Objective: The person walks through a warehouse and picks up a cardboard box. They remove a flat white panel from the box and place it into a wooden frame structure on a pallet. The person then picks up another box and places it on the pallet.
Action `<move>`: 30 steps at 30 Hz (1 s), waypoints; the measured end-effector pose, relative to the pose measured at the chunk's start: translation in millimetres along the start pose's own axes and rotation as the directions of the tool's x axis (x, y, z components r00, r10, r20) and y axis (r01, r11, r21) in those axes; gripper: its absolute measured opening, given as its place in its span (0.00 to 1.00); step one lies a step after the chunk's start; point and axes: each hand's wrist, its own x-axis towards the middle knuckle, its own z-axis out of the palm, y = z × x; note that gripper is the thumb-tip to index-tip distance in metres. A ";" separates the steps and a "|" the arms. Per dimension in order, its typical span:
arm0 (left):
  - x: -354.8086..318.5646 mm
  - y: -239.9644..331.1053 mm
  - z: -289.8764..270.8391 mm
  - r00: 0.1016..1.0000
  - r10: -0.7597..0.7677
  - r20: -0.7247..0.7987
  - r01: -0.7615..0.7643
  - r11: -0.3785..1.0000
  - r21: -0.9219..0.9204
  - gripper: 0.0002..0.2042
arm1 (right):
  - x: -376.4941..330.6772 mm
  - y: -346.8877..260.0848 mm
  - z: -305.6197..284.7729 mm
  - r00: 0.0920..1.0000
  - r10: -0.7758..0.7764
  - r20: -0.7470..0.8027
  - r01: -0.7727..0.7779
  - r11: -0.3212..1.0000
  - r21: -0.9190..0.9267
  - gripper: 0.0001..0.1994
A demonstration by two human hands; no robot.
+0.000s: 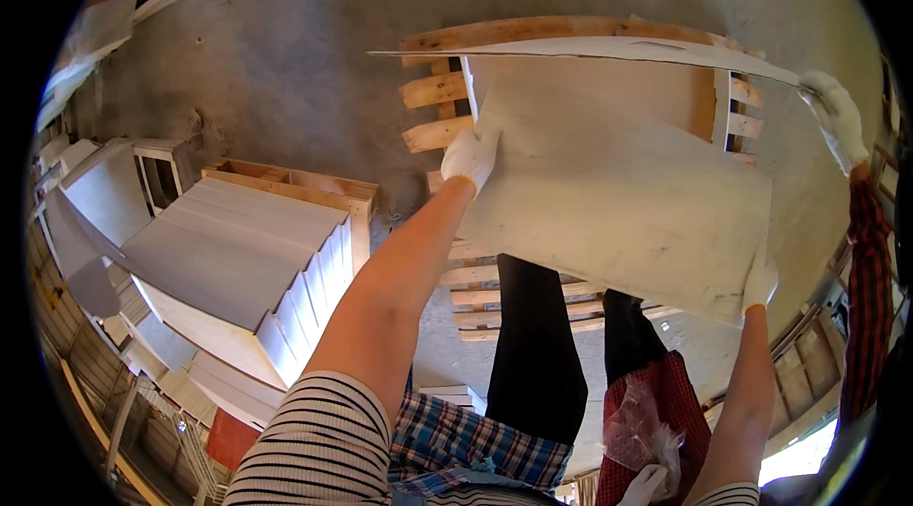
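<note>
Panel [623, 202] held over pallet [433, 89]
Gloved left hand [472, 159] grips its left edge; gloved right hand [760, 283] grips near right corner; co-worker's hand [833, 116] at far sheet's [656, 49] right end

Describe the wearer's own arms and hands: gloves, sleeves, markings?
Left hand and right hand: plain white gloves, the left with a yellowish cuff edge. Sleeves: short, white with thin dark stripes; the right one barely shows. Forearms bare. No cables visible on either arm.
</note>
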 end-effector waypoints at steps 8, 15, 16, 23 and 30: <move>63.4 -1.7 14.0 0.993 0.061 -0.098 -0.062 0.998 -0.011 0.29 | 55.8 -47.1 36.9 0.998 -0.062 0.033 0.055 0.982 0.181 0.28; 71.1 -7.7 -12.8 0.966 0.127 -0.224 -0.123 0.992 0.032 0.29 | 60.6 -71.1 80.0 0.950 -0.295 -0.099 0.306 0.946 0.112 0.25; 70.4 -4.2 -13.5 0.971 0.123 -0.207 -0.129 0.992 -0.016 0.31 | 57.1 -82.3 75.9 0.971 -0.232 -0.051 0.237 0.966 0.106 0.26; 112.6 -22.0 -30.5 0.941 0.196 -0.277 -0.156 0.974 0.163 0.35 | 40.9 -109.7 98.4 0.997 -0.036 0.075 0.021 0.982 0.190 0.27; 116.1 -23.9 -49.2 0.944 0.139 -0.300 -0.114 0.989 0.098 0.31 | 32.4 -109.1 139.3 0.985 0.043 0.167 -0.093 0.947 0.307 0.21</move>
